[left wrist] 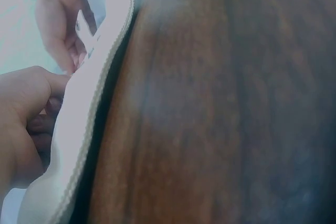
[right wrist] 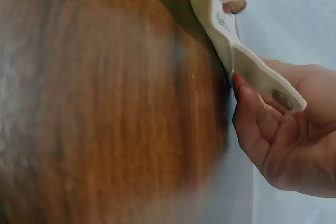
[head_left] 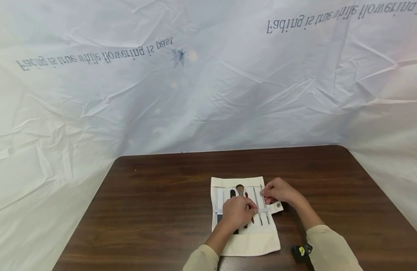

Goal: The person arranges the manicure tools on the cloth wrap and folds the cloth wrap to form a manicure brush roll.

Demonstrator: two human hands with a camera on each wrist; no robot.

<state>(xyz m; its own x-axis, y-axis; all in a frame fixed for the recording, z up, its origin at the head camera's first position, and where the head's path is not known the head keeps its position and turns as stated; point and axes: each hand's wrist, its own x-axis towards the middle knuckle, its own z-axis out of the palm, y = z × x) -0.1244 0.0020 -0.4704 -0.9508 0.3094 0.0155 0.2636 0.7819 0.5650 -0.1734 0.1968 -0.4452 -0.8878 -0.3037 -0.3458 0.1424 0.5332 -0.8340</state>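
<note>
A cream fabric tool roll [head_left: 250,245] lies unrolled on the table, with a white elastic band [head_left: 264,210] across its middle. My left hand [head_left: 236,213] reaches over the roll and pinches the band between thumb and finger. At the roll's right edge, my right hand [head_left: 279,190] pinches the upper part of a slim metal tool [head_left: 267,217], whose lower part passes by the band. A second metal tool [head_left: 256,198] lies beside it. Further left are a brush [head_left: 240,189], a black-ended tool [head_left: 233,193] and a white flat strip [head_left: 220,197], partly hidden by my left hand.
A snap tab [head_left: 277,206] sticks out from the roll's right side under my right hand. The dark wooden table [head_left: 161,203] meets white sheeting [head_left: 208,94] at the back and sides. A small black device [head_left: 300,253] sits by my right sleeve.
</note>
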